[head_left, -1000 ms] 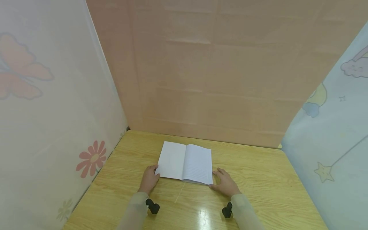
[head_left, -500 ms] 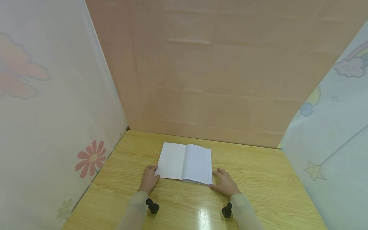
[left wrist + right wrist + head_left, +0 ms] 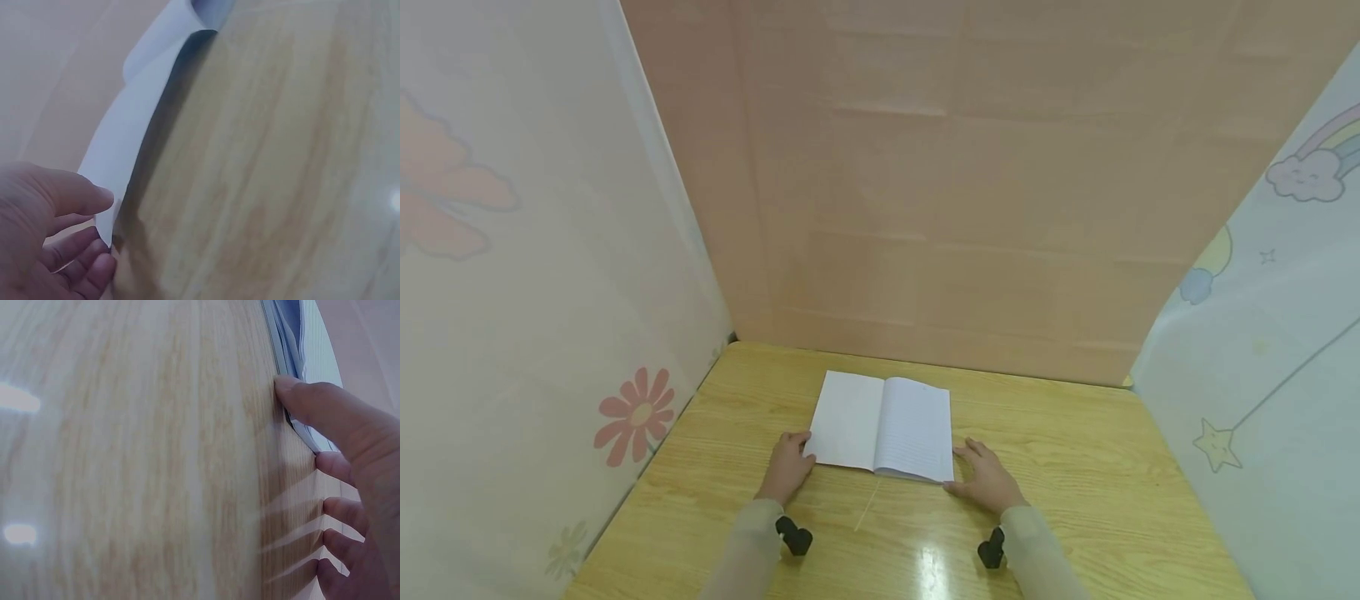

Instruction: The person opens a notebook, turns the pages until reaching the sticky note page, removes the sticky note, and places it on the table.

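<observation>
An open notebook (image 3: 880, 425) lies on the wood-grain table, a blank page at left and a lined page at right. My left hand (image 3: 787, 467) pinches its near left corner. In the left wrist view, the thumb (image 3: 94, 197) lies over the white sheet and the fingers curl beneath its edge. My right hand (image 3: 987, 477) holds the near right corner between thumb and index finger. In the right wrist view, that thumb (image 3: 300, 397) meets the near edge of the pages, while the other fingertips spread along the tabletop beside it.
The table (image 3: 1060, 450) meets a tan paper backdrop (image 3: 925, 183) behind the notebook. A white flowered sheet (image 3: 550, 317) hangs at left and a pale printed sheet (image 3: 1285, 358) at right. Black camera mounts (image 3: 991, 547) sit at both wrists.
The view has turned very slightly, shifting the side sheets in frame. Both hands and the notebook stay in place.
</observation>
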Demonstrator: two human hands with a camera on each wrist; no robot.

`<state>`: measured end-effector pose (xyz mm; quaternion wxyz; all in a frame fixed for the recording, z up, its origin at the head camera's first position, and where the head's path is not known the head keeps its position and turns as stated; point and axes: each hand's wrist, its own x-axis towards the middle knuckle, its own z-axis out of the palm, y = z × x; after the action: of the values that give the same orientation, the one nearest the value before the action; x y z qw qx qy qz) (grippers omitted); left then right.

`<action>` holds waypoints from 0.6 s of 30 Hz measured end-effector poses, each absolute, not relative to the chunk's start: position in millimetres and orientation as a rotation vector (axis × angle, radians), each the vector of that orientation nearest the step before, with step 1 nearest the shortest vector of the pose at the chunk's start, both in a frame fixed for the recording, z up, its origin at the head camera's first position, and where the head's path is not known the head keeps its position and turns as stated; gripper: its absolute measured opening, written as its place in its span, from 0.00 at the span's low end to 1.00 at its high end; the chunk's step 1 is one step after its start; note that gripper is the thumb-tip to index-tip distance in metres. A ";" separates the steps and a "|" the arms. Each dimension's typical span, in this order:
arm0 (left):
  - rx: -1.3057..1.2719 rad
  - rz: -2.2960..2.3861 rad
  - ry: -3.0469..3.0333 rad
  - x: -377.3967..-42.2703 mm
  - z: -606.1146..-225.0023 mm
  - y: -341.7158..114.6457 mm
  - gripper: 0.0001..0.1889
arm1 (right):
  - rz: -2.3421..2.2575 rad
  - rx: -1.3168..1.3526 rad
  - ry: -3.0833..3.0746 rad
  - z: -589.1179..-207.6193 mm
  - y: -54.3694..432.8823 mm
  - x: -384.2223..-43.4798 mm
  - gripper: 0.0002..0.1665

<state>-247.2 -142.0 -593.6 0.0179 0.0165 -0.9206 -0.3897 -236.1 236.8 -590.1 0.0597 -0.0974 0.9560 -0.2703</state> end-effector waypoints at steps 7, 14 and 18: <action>0.078 -1.400 -2.789 -249.8 -571.9 -145.8 0.24 | -0.799 -0.307 2.904 -591.1 235.9 -238.3 0.46; 0.035 -1.498 -2.708 -256.8 -522.8 -134.4 0.25 | -0.786 -0.310 2.915 -586.0 235.8 -236.0 0.46; -0.085 -1.483 -2.651 -260.2 -500.6 -121.7 0.23 | -0.790 -0.310 2.915 -582.7 235.1 -234.0 0.46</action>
<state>-260.2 -121.7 -500.6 0.0513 -0.0278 -0.8712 -0.4874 -234.0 235.1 -582.7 0.0526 -0.1020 0.9588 -0.2599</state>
